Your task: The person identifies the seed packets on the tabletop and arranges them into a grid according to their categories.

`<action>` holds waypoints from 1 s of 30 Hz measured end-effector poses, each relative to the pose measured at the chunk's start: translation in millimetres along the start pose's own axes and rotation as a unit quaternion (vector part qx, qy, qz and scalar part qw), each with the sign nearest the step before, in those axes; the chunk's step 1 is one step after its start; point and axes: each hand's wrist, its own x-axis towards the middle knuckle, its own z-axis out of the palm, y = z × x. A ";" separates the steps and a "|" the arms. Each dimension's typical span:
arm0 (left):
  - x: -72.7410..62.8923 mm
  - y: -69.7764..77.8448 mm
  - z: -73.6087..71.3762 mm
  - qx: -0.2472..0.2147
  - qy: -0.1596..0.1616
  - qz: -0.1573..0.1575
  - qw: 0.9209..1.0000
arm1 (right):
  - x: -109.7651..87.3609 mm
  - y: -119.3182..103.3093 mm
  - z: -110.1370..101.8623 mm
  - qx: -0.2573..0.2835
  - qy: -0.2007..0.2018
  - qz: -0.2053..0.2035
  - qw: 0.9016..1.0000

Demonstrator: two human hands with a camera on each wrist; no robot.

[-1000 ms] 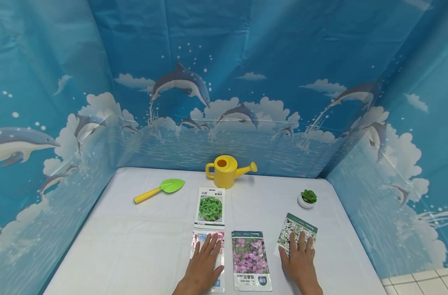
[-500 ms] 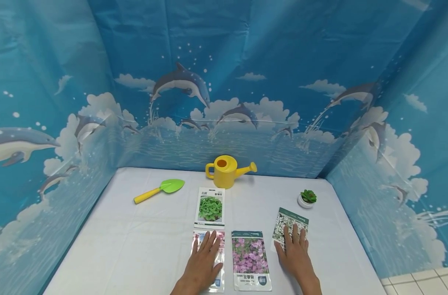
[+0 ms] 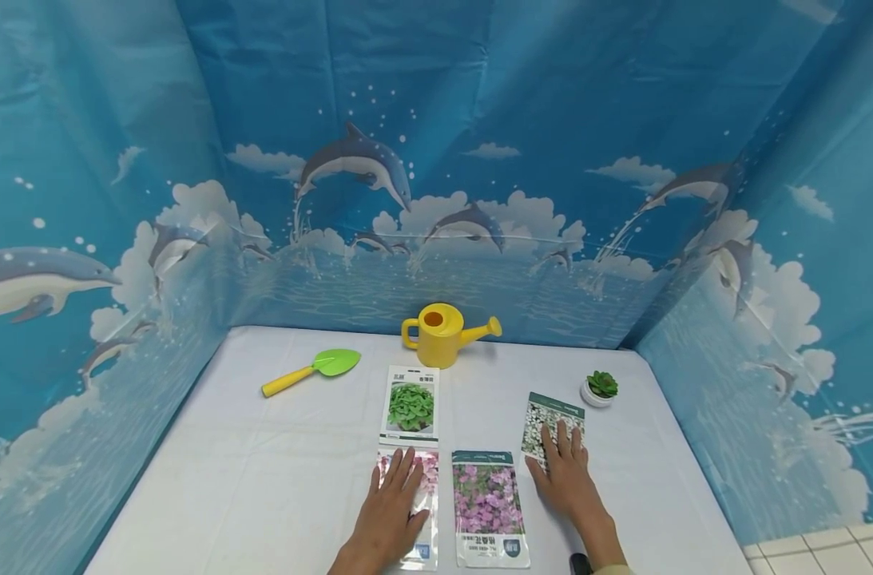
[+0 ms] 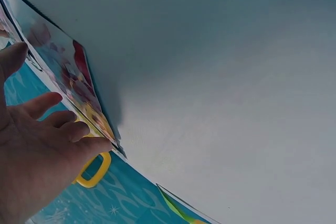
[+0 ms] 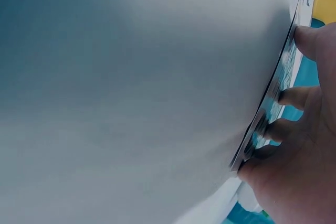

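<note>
My left hand (image 3: pixel 391 511) lies with spread fingers on a pink-flowered seed packet (image 3: pixel 429 523), covering much of its front. In the left wrist view the fingertips (image 4: pixel 52 98) meet the packet's face. My right hand (image 3: pixel 567 479) rests its extended fingers on a white-flowered seed packet (image 3: pixel 540 419) with a dark green top band, tilted slightly on the table. The right wrist view shows the fingers (image 5: pixel 296 97) pressing along this packet. Between the hands lies a purple-flowered seed packet (image 3: pixel 488 499), and a green-leaf seed packet (image 3: pixel 410 407) lies just beyond the pink one.
A yellow watering can (image 3: pixel 438 337) stands at the back of the white-covered table (image 3: pixel 263 479). A green trowel (image 3: pixel 335 362) with a yellow handle lies back left. At right sits a small potted succulent (image 3: pixel 600 388). Dolphin-printed curtains (image 3: pixel 436 279) enclose the sides and back.
My right hand has slid the white-flowered packet left and slightly away from me, towards the purple one, and the packet has turned a little straighter. The left hand has barely moved.
</note>
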 end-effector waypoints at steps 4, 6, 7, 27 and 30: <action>1.1 4.5 -7.7 0.005 -0.028 -0.009 1.000 | 4.4 -0.3 -1.2 -0.004 -0.006 -0.009 1.000; 1.5 5.3 -9.1 0.005 -0.033 -0.011 0.999 | 6.6 -0.5 -1.2 -0.005 -0.006 -0.017 1.000; 1.4 5.4 -9.2 0.005 -0.033 -0.011 0.999 | 7.5 -0.7 -1.4 -0.004 -0.006 -0.019 1.000; 2.6 5.9 -10.7 0.005 -0.065 -0.023 0.998 | 39.7 -3.3 3.9 0.030 -0.009 -0.056 0.998; 3.7 6.4 -11.1 0.005 -0.077 -0.029 0.997 | 42.8 -5.7 3.8 0.035 -0.010 -0.061 0.997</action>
